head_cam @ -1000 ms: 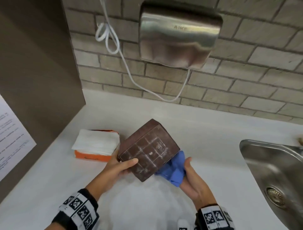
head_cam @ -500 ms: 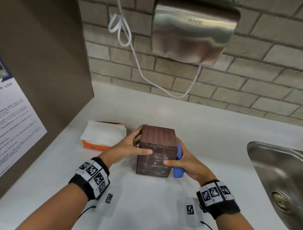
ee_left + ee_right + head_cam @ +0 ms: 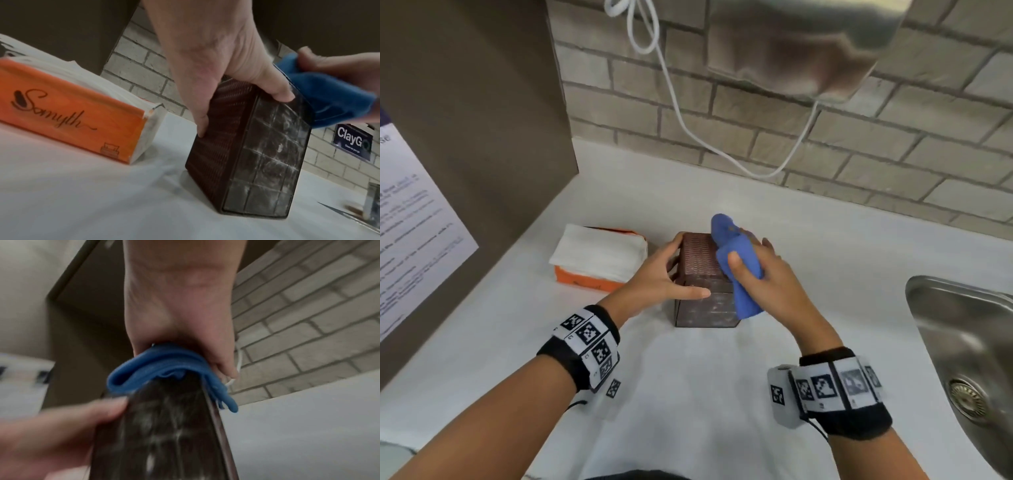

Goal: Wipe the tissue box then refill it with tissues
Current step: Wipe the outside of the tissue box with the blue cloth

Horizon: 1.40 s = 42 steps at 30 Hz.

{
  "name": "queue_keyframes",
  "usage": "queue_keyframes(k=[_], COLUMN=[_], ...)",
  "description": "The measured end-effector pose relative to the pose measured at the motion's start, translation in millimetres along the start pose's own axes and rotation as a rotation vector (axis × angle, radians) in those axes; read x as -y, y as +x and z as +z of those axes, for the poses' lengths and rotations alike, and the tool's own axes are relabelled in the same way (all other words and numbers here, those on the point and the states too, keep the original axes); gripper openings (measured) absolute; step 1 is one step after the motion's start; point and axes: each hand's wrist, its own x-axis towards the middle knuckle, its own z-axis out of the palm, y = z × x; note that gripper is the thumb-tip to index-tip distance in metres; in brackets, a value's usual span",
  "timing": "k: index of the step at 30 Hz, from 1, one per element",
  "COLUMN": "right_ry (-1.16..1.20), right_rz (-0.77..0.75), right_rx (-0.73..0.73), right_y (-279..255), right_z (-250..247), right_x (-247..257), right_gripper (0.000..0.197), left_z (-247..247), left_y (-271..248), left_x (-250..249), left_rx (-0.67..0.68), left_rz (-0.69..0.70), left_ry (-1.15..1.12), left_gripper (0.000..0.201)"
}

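A dark brown woven tissue box [image 3: 700, 270] [image 3: 248, 146] stands on end on the white counter [image 3: 688, 394], its gridded, dusty underside facing me. My left hand [image 3: 664, 277] [image 3: 216, 68] grips its left side, thumb on the near face. My right hand [image 3: 760, 274] holds a blue cloth [image 3: 736, 263] [image 3: 164, 368] against the box's top right edge. In the left wrist view the blue cloth [image 3: 329, 97] drapes over the box's upper corner. An orange pack of white tissues [image 3: 599, 257] [image 3: 68, 104] lies to the left of the box.
A steel sink [image 3: 969, 359] is set in the counter at the right. A steel hand dryer [image 3: 801, 44] with a white cord [image 3: 688, 126] hangs on the brick wall behind. A brown side panel with a paper notice [image 3: 410, 219] stands at the left.
The box went from tilted in both hands to standing on end on the counter. My right hand and the cloth rose from the box's right side to its top edge.
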Motion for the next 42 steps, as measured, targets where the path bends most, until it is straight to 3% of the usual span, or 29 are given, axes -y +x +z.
queue_keyframes(k=[3, 4, 6, 7, 9, 11, 13, 15, 16, 19, 21, 22, 23, 25, 28, 30, 32, 33, 36, 39, 40, 42], right_ry=[-0.461, -0.543, -0.621, -0.627, -0.573, -0.427, -0.262, -0.318, -0.428, -0.513, -0.485, -0.495, -0.499, -0.456, -0.42, -0.545, -0.549, -0.524, -0.528, -0.429, -0.386, -0.461], right_rz=[-0.02, -0.031, -0.129, -0.189, -0.219, -0.083, 0.107, 0.155, 0.099, -0.101, -0.176, -0.198, -0.189, -0.014, 0.159, 0.051, -0.113, -0.166, -0.207, 0.043, 0.126, 0.134], right_rx=[-0.057, -0.103, -0.132, -0.13, -0.143, -0.153, -0.218, -0.247, -0.25, -0.18, -0.141, -0.161, -0.181, -0.156, -0.177, -0.224, -0.209, -0.171, -0.227, -0.193, -0.174, -0.222], right_y=[9.8, 11.0, 11.2, 11.3, 14.0, 21.5, 28.7, 26.3, 23.5, 16.5, 21.7, 27.1, 33.9, 46.8, 53.7, 38.7, 19.3, 11.1, 21.2, 42.9, 45.0, 39.6], right_z=[40.2, 50.5, 66.1, 70.1, 64.3, 43.3, 21.6, 22.8, 34.3, 76.9, 78.9, 72.5, 62.4, 36.6, 25.8, 46.2, 73.9, 81.9, 66.8, 30.2, 24.8, 35.5], right_x=[5.3, 12.1, 28.4, 33.3, 31.5, 16.6, 2.0, 3.3, 11.3, 36.5, 36.5, 31.2, 23.1, 6.1, -0.4, 21.6, 37.3, 41.0, 27.1, 0.9, -4.1, -0.1], right_gripper=[0.068, 0.068, 0.063, 0.06, 0.058, 0.055, 0.047, 0.045, 0.046, 0.057, 0.057, 0.052, 0.045, 0.039, 0.04, 0.037, 0.043, 0.044, 0.036, 0.036, 0.039, 0.045], left_z=[-1.2, -0.4, 4.6, 5.6, 4.1, 0.7, 0.7, 4.8, 5.6, 6.5, 6.5, 5.6, 5.6, 5.7, 4.3, 6.5, 8.5, 8.8, 9.0, 11.3, 12.8, 16.4], left_y=[-1.5, 0.6, 3.1, 3.1, 3.0, 0.3, 1.4, 3.9, 5.5, 7.8, 7.2, 6.2, 3.5, 2.1, 5.2, 7.5, 13.5, 14.0, 10.2, 2.9, 5.2, 5.9], left_x=[0.1, -1.2, -8.6, -10.4, -7.2, -3.3, 2.4, 3.6, 3.9, -2.5, -0.2, 1.1, -0.8, 3.3, 7.0, 5.7, 7.0, 9.8, 10.2, 2.7, 3.4, 1.1], left_rx=[-0.013, -0.036, -0.143, -0.18, -0.146, -0.071, -0.061, -0.043, -0.05, -0.169, -0.23, -0.202, -0.171, -0.119, -0.129, -0.146, -0.258, -0.283, -0.229, -0.189, -0.205, -0.224], left_rz=[0.02, 0.014, 0.007, -0.007, 0.014, 0.014, 0.014, 0.032, 0.025, 0.041, 0.057, 0.072, 0.076, 0.083, 0.088, 0.074, 0.086, 0.067, 0.053, 0.092, 0.098, 0.111], left_ry=[0.015, 0.04, 0.23, 0.3, 0.228, 0.067, 0.017, 0.042, 0.081, 0.313, 0.394, 0.334, 0.277, 0.227, 0.252, 0.289, 0.324, 0.344, 0.372, 0.363, 0.385, 0.419], left_gripper=[0.08, 0.07, 0.027, 0.017, 0.031, 0.068, 0.087, 0.087, 0.081, 0.02, 0.03, 0.025, 0.035, 0.076, 0.092, 0.067, 0.019, 0.012, 0.031, 0.084, 0.092, 0.093])
